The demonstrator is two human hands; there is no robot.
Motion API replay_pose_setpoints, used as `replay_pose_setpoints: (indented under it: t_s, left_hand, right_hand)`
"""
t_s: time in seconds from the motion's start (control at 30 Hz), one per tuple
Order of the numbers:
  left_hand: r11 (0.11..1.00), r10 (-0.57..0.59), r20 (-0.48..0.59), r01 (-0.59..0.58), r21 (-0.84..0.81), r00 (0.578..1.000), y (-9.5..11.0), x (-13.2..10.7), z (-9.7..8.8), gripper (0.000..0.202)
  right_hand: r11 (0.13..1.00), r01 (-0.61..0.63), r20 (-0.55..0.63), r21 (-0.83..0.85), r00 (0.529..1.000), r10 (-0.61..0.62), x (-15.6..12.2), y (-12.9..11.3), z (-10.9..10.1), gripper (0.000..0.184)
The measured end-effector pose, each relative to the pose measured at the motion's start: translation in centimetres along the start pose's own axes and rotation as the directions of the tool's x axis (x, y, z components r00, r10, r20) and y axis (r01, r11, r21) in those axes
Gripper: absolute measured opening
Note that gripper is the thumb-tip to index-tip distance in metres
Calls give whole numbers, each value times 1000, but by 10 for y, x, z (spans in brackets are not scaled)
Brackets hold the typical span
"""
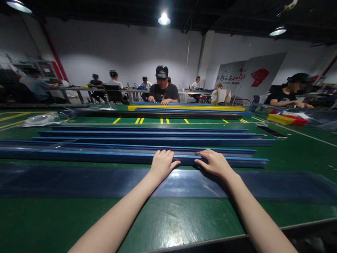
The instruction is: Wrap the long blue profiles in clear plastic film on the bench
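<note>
Across the green table lies a long blue plastic channel (106, 157) with raised edges. My left hand (163, 164) grips its near wall, fingers over the top edge and thumb stretched along the front. To the right, my right hand (213, 161) holds the same wall, fingertips on the far side and thumb on the near side; its thumb and fingers are a little apart. The fingertips of my left hand are hidden behind the wall. Between my forearms and the channel, a clear bluish plastic sheet (100, 183) lies flat along the table.
Beyond the channel rest more blue strips (157, 140), a black strip (185, 115) and a yellow strip (224, 109). At right are a phone (272, 131) and a yellow tray (282, 119); a clear coil (40, 119) is left. A co-worker (164, 90) sits opposite.
</note>
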State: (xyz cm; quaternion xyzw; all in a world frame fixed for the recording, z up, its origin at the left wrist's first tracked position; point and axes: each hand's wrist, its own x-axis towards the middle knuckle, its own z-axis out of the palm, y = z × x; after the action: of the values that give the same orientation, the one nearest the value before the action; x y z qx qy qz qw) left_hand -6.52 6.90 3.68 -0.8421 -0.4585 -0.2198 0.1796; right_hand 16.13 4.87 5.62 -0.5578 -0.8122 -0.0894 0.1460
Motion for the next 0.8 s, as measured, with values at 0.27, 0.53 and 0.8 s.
replay_pose_setpoints:
  t_s: [0.27,0.53,0.8]
  left_hand:
    - [1000,12,-8,-12,-21,1000,0,-1,0,30]
    - [1000,0,13,0,-8,1000,0,0,1,32]
    - [1000,8,-1,-8,1,1000,0,-1,4,32]
  right_hand:
    - [1000,-3,3,-5,1000,3,0,-1,-2,40]
    - [1000,6,-2,-19,1000,-6,0,0,1,39]
    - [996,23,11,-81,1000,-22,1,-6,-1,34]
